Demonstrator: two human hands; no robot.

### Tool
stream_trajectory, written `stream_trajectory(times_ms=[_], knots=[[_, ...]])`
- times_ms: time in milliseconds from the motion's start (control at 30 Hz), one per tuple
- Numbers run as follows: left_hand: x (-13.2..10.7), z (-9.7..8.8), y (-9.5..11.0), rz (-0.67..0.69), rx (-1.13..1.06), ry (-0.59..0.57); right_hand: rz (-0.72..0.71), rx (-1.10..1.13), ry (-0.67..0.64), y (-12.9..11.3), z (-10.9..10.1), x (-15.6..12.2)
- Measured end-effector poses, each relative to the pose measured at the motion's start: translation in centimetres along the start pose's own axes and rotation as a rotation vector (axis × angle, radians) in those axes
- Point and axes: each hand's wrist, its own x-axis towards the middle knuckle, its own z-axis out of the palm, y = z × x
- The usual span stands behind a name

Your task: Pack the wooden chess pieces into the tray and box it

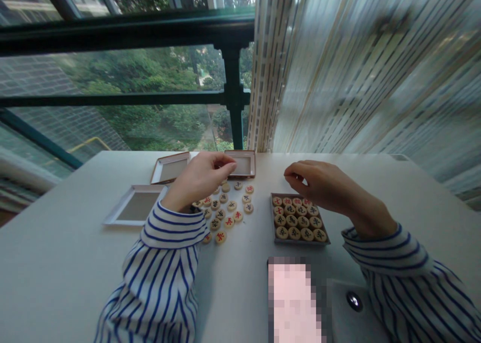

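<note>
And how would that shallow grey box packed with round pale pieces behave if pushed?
The shallow grey box would probably slide flat rather than tip, being low and wide. Its round pale pieces look snugly packed, so they should barely shift.

Two hands (203, 177), four trays (137, 206), sixteen packed discs (303, 221)

From the head, near, behind and above the left hand (201, 178) and right hand (325, 185), the tabletop (67, 263) is viewed forward and downward, with the window (150, 77) included beyond them.
</note>
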Motion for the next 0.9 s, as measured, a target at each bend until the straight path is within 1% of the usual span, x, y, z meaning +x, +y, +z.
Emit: stream_trajectory(times_ms=[167, 367, 500, 700, 900], knots=[[0.0, -0.4, -0.3, 0.008, 0.026, -0.047, -0.025, 0.004, 0.005, -0.2, 0.1, 0.0], [0.0, -0.5, -0.7, 0.004, 0.059, -0.057, -0.057, -0.008, -0.001, -0.4, 0.5, 0.0], [0.3, -0.1, -1.3, 0.007, 0.094, -0.083, -0.074, -0.008, 0.006, -0.7, 0.7, 0.1], [0.7, 0.8, -1.5, -0.005, 0.235, -0.056, -0.106, -0.005, 0.044, -1.1, 1.2, 0.3], [1.2, 2.1, -2.4, 0.012, 0.339, -0.120, -0.118, 0.006, 0.065, -1.7, 1.8, 0.5]])
